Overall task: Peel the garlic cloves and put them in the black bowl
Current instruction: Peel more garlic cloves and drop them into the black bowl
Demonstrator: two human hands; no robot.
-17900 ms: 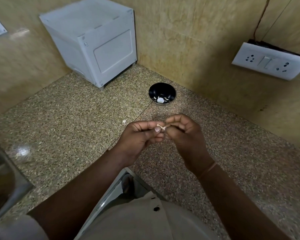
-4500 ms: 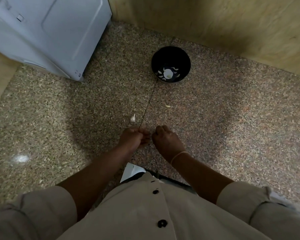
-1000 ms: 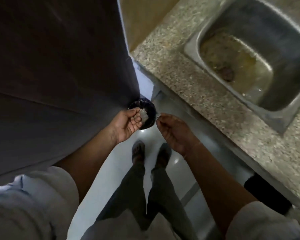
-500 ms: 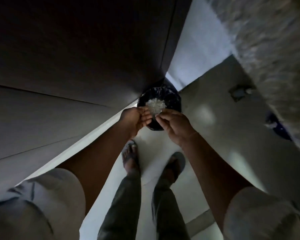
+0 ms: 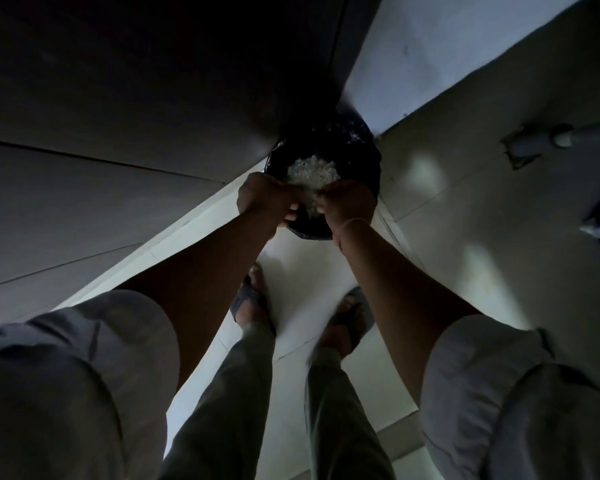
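Left hand (image 5: pixel 265 202) and right hand (image 5: pixel 349 202) meet knuckle to knuckle, fingers curled inward on both, a blurred wisp of pale papery flakes (image 5: pixel 312 173) caught between the fingertips. The hands hang directly above the near rim of a round black bin lined with glossy black plastic (image 5: pixel 371 157). Most of the flakes lie in a loose heap inside the bin, just beyond the fingers. The heap is a roundish clump, and no long axis can be made out in it. The bin's mouth faces up toward the camera. It stands on a pale tiled floor (image 5: pixel 447 202), pushed into the corner beside a dark flat panel (image 5: pixel 118 98). The person's sandalled feet (image 5: pixel 248 299) stand just short of the bin.
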